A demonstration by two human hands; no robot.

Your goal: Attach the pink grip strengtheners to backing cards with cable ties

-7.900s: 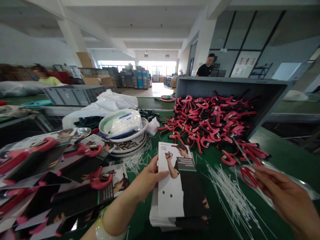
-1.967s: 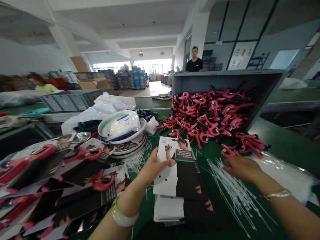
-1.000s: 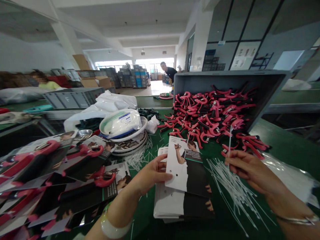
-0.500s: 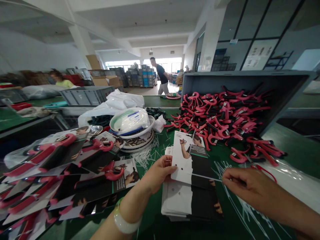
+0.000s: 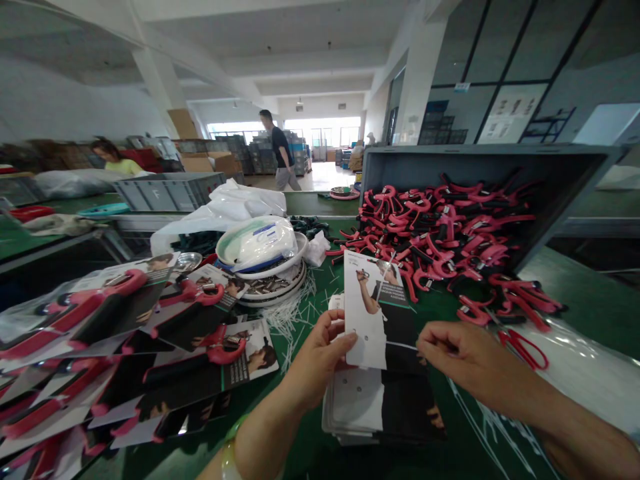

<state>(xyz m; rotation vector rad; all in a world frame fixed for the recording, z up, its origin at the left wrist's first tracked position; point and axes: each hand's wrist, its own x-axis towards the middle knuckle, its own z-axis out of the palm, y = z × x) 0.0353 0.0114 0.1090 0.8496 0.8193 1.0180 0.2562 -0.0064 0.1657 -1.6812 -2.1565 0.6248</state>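
Between the thumb and fingers of my left hand (image 5: 320, 357) is the left edge of a black-and-white printed backing card (image 5: 364, 293). That card has small punched holes and is tilted up over a stack of like cards (image 5: 353, 410). My right hand (image 5: 463, 353) pinches a white cable tie (image 5: 403, 345), whose far end reaches across the card's front. A second white cable tie (image 5: 384, 283) sticks up over the card's upper part. Loose cable ties (image 5: 493, 433) lie under and below my right hand, and red-handled scissors (image 5: 525, 350) lie beyond it.
A grey crate (image 5: 480, 152) tipped towards me spills pink-and-black hand grips (image 5: 440, 230). Hand grips on cards (image 5: 220, 347) are piled at left. Stacked round trays (image 5: 263, 247) stand mid-table, near scattered white ties (image 5: 290, 313). Across the bench are a seated person (image 5: 117, 160) and a walking person (image 5: 283, 150).
My right hand has moved left, closer to the card, with the cable tie. The card is tipped a little more upright. In the background the walking person has moved left.
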